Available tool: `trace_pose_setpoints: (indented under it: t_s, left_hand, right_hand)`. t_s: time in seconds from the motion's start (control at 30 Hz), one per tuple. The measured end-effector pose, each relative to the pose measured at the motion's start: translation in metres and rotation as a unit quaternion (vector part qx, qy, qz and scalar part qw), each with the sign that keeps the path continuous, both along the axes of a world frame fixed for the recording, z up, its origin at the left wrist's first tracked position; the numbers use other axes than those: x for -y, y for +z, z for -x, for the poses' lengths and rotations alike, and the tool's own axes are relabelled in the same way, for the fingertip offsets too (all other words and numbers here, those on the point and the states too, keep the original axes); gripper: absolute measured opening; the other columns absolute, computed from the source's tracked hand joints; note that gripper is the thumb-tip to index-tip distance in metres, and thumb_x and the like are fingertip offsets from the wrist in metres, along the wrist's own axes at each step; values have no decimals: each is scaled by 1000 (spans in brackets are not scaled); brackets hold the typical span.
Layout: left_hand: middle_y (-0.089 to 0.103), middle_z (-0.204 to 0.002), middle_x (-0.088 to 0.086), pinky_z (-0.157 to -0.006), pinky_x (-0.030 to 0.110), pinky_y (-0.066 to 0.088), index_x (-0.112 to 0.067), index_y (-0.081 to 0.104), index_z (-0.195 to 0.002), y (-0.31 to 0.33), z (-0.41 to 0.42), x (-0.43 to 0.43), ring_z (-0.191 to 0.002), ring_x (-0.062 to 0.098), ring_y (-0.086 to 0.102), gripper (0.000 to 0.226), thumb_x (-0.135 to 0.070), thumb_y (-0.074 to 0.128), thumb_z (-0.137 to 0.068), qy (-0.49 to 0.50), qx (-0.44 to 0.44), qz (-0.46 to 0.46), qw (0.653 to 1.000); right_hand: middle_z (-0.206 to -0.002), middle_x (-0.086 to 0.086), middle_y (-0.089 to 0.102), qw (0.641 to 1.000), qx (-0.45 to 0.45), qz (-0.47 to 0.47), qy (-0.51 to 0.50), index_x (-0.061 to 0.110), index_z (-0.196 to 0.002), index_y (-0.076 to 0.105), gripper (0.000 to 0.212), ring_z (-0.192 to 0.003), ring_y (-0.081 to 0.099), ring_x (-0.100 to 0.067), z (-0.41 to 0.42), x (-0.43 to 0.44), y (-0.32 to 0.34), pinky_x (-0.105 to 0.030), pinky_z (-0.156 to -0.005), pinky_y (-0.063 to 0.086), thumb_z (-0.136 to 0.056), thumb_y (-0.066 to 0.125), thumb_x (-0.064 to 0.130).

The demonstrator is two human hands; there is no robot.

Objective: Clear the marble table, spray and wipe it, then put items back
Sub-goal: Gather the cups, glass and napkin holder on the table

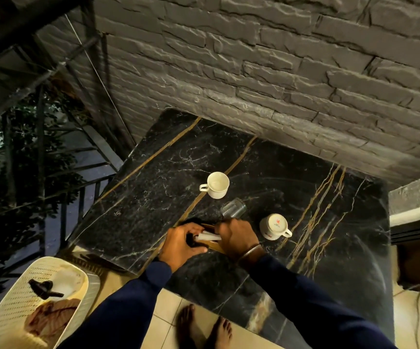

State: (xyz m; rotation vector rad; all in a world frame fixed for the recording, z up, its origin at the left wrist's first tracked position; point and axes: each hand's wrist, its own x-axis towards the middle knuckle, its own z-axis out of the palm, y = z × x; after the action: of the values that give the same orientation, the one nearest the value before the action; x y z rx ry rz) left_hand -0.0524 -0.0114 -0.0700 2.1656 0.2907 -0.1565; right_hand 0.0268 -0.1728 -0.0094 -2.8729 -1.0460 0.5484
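Two arms reaching forward, left hand [178,244] and right hand [238,238] curled, grip closed round wooden holder [213,245]

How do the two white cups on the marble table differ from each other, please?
The far cup stands upright with its mouth open to the camera; the near cup shows its base with a red mark, so it seems upside down. The far cup's handle points left in the picture, the near cup's right. Both are white, handled and rest on the marble table.
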Motion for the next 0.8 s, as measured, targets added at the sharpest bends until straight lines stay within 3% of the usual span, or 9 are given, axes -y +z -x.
trace_pose_setpoints:
  t_s: [0.07, 0.17, 0.23, 0.4, 0.5, 0.57, 0.63, 0.8]
  left_hand:
    - [68, -102, -15, -89, 17, 48, -25, 66, -104, 2, -2, 0, -95, -1, 62, 57, -29, 91, -53, 5, 16, -24, 1000]
    - [54, -115, -11, -93, 22, 42, -30, 56, -115, 3, -6, 1, -106, 5, 47, 75, -34, 91, -49, -13, 32, -77, 996]
    - [50, -119, -9, -94, 25, 41, -31, 53, -121, 3, -8, 1, -110, 9, 43, 81, -36, 91, -49, -26, 37, -92, 995]
    - [57, -119, -12, -94, 24, 42, -34, 57, -118, 2, -14, 2, -112, 8, 48, 74, -38, 89, -52, -62, 45, -101, 992]
    - [64, -114, -13, -95, 24, 46, -32, 63, -113, 1, -19, 1, -108, 5, 56, 65, -35, 90, -54, -71, 39, -89, 993]
    - [67, -110, -13, -93, 23, 48, -31, 65, -111, 2, -21, 1, -103, 3, 60, 62, -32, 91, -54, -77, 31, -81, 993]
    - [68, -108, -14, -90, 19, 47, -31, 66, -109, 2, -22, 1, -100, 2, 61, 62, -31, 91, -53, -81, 24, -80, 993]
    - [67, -105, -15, -90, 24, 50, -32, 64, -109, 1, -25, -2, -99, 3, 62, 60, -33, 90, -55, -94, 12, -81, 992]
  right_hand:
    - [-53, -5, 63, 1000, 3, -5, -19, 16, -65, 68, 24, -44, 62, -27, -1, 0, -15, -24, -40, 42, -68, 81, 36]
    - [-72, -4, 71, 999, 16, -40, -15, 21, -87, 70, 26, -65, 68, -29, 1, 1, -12, -30, -55, 49, -79, 69, 46]
    - [-79, -4, 71, 997, 41, -64, -24, 22, -93, 69, 27, -71, 68, -29, 0, 4, -10, -30, -58, 45, -82, 64, 46]
    - [-47, 1, 58, 995, 78, -35, -45, 20, -61, 62, 32, -39, 59, -20, -1, 12, -15, -19, -42, 25, -63, 83, 44]
    - [-44, 2, 57, 997, 68, -23, -40, 19, -55, 63, 31, -34, 56, -15, -2, 12, -13, -16, -34, 32, -52, 90, 35]
    - [-59, -2, 66, 999, 44, -12, -20, 16, -67, 67, 21, -50, 65, -21, 1, 13, -10, -23, -43, 45, -68, 82, 30]
    - [-88, -10, 71, 999, 22, -16, -32, 13, -92, 68, 15, -79, 69, -31, 2, 15, -7, -34, -66, 52, -89, 59, 25]
    - [-111, -16, 63, 999, -9, 7, -30, 6, -112, 61, 25, -101, 62, -35, 0, 24, 0, -39, -82, 49, -97, 47, 20]
